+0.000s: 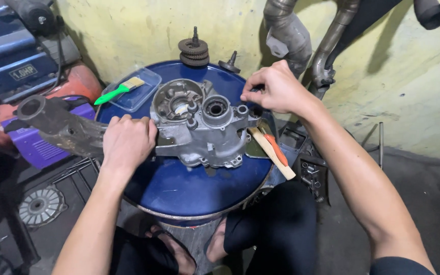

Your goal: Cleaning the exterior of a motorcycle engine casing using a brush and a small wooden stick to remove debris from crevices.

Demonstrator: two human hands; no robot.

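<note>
Engine crankcase half [199, 125], a grey cast-metal housing, lies flat on the lid of a blue drum [189, 188], bores facing up. From where I stand, the left hand [127, 141] is curled down over its left edge, fingers [128, 122] folded and pressing on the casting. The right hand [276, 89] is at the upper right corner, fingers pinched nearly closed around something small and dark by a mounting hole; what it is I cannot tell.

It looks heavy and rigid to me, likely oily, with thin mating faces that could chip. The thick outer walls and bosses seem the safest grip, both hands under it.

Just right of it lies a wooden-handled hammer [271, 148] and an orange-handled tool [276, 149]. Behind sit a gear stack [194, 52], and a clear plastic tray [138, 94] with a green-handled brush [118, 90].
</note>
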